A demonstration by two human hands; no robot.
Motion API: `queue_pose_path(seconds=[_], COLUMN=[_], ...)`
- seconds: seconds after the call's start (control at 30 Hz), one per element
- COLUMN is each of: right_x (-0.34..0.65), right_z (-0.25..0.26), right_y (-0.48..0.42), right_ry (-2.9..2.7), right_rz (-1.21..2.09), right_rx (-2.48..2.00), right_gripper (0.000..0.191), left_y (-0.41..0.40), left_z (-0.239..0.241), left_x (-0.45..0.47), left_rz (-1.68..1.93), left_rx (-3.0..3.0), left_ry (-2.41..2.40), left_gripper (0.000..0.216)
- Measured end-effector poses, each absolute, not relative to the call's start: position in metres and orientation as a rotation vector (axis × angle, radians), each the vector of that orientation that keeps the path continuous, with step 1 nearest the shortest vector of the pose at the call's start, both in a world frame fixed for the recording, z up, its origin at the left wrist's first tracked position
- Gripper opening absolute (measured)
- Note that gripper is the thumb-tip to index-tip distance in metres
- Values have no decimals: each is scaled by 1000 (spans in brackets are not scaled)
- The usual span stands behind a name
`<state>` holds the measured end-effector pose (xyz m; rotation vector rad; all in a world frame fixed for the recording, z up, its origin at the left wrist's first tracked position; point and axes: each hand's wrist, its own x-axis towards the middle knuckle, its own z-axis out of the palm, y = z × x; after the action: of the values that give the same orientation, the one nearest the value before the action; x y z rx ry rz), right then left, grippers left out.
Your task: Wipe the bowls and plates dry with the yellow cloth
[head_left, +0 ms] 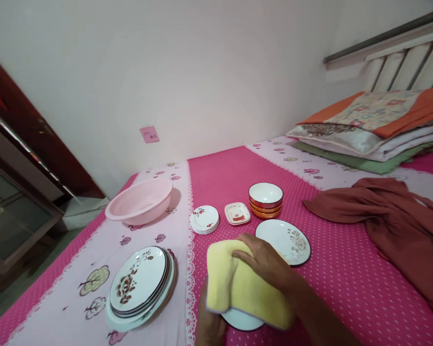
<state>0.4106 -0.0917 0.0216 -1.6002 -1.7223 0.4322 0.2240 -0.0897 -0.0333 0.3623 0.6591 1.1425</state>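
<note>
My right hand (263, 262) grips a yellow cloth (252, 293), thumb and fingers pressed on its upper part. The cloth drapes over a white plate with a dark rim (242, 320), of which only the lower edge shows. My left hand (211, 312) holds that plate at its left side, its fingers partly hidden under the cloth. Just beyond my right hand lies a flat white plate with a brown flower print (283, 240). To the left, a stack of flowered plates (140, 276) rests on the bedspread.
Ahead are small flowered saucers (204, 218), square dishes (237, 213) and stacked bowls (266, 194). A pink basin (141, 202) stands at the left. On the right lie a reddish-brown garment (389, 216) and folded bedding (375, 127). A white wall (216, 77) rises behind the bed.
</note>
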Motion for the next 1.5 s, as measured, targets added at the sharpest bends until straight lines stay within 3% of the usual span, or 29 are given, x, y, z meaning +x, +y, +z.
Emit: queue_pose_path(seconds=[0.37,0.57,0.67,0.93,1.23,1.5], right_x=[371,321,309,373,403,392], right_z=[-8,-15,-14,-2,2,-9], right_y=[-77,-92,-99,-84,-96,-82], right_ry=[-1066,-610,-465,-734,-1136,-962], right_rz=[640,1031,1196,1179,1316,1219], right_rx=[-1531,-1264,-1171,-1165,-1202,-1208], right_gripper=[45,62,61,68,53,59], left_y=[-76,-77,-79,-73,-78,-67], left_z=[-3,6,6,-5,7,-8], left_x=[228,225,226,219,207,214], left_rz=[1281,1401,1412,1310,835,1104], left_rx=[177,114,137,336,645,492], left_ry=[817,918,958,643,633,711], left_gripper=[19,10,14,15,45,37])
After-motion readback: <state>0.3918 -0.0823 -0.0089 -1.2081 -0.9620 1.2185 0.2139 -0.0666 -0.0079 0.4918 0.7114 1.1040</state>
